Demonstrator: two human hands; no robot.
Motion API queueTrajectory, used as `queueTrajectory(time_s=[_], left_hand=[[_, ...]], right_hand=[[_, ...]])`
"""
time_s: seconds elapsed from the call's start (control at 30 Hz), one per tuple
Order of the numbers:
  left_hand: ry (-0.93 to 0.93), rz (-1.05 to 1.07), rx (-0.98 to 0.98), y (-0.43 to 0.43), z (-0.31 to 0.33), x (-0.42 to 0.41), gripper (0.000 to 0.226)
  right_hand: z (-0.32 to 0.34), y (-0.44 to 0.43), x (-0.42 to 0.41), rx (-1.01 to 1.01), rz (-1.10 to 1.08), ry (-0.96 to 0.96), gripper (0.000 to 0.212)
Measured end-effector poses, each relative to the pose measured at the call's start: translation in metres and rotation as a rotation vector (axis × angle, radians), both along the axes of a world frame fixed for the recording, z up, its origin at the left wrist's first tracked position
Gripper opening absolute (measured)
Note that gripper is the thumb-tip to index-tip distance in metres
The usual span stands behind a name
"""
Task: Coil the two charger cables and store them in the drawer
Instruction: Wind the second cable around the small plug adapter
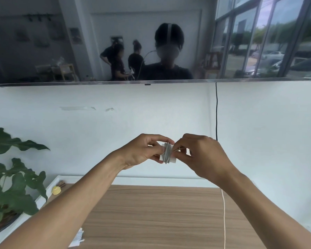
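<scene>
A white charger block with a grey cable wound several times around it is held up in front of the wall, above the wooden cabinet top. My left hand grips the block from the left. My right hand pinches the free end of the cable just right of the windings. A second white cable runs in a straight line down the right part of the cabinet top. No drawer is in view.
A large dark screen hangs on the white wall above, with a black cord dropping from it. A leafy plant stands at the left. A yellow object and white items lie on the cabinet's left side.
</scene>
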State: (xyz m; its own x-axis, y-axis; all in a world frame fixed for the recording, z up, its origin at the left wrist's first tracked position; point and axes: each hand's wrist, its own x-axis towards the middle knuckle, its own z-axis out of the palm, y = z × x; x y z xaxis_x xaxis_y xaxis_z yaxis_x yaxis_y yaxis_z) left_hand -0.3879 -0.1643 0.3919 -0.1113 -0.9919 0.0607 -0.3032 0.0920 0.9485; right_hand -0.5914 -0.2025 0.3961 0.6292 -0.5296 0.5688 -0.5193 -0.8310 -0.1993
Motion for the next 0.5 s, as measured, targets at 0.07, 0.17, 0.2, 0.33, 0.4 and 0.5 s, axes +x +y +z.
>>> queueTrajectory(time_s=[0.07,0.17,0.2,0.33,0.4,0.5], left_hand=[[-0.036,-0.008,0.028,0.001,0.0,-0.002,0.034],[-0.049,-0.076,0.075,0.005,0.0,-0.002,0.03],[-0.03,-0.103,0.084,0.006,0.0,-0.002,0.029],[0.162,-0.206,0.096,0.008,0.0,-0.002,0.039],[0.279,-0.251,0.076,0.008,0.0,-0.003,0.044],[0.372,-0.22,0.028,0.006,0.001,-0.008,0.037]], right_hand=[[0.002,-0.004,0.001,0.095,0.006,0.028,0.008],[0.005,-0.01,-0.002,0.388,0.079,-0.098,0.007],[0.005,-0.011,-0.003,0.49,0.107,-0.153,0.006],[0.0,-0.018,-0.007,0.676,0.133,-0.272,0.009],[-0.011,-0.021,-0.006,0.721,0.165,-0.35,0.024],[-0.033,-0.016,0.002,0.695,0.087,-0.382,0.042]])
